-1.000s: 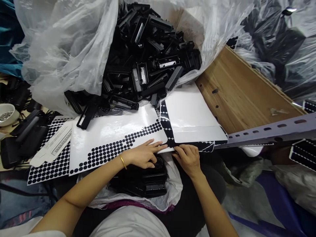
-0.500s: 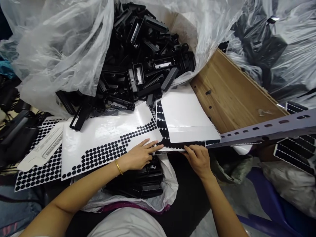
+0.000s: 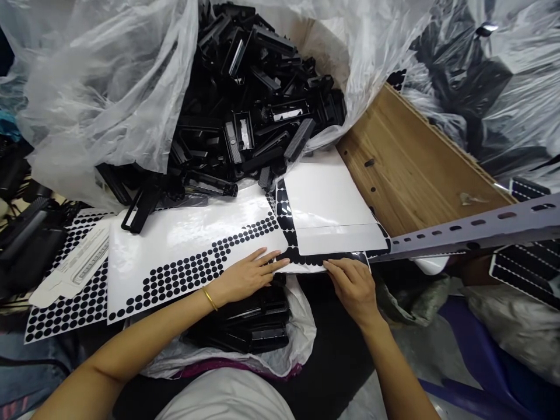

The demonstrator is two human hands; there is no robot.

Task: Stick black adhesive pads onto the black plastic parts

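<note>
My left hand lies with fingers stretched out flat on the near edge of a white sheet that carries rows of black round stickers. My right hand is curled at the near edge of a second sticker sheet. Its fingertips pinch at the black strip of stickers there. What, if anything, is between the fingertips is too small to see. A gold bangle is on my left wrist.
A clear plastic bag spills a heap of black plastic parts behind the sheets. A smaller bag of black parts sits on my lap. A wooden board and a perforated grey metal rail lie to the right. More dotted sheets lie at the left.
The view has shifted left a little. My right hand slid slightly right along the sheet's near edge and its fingers stay pinched there. My left hand stays flat on the sheet.
</note>
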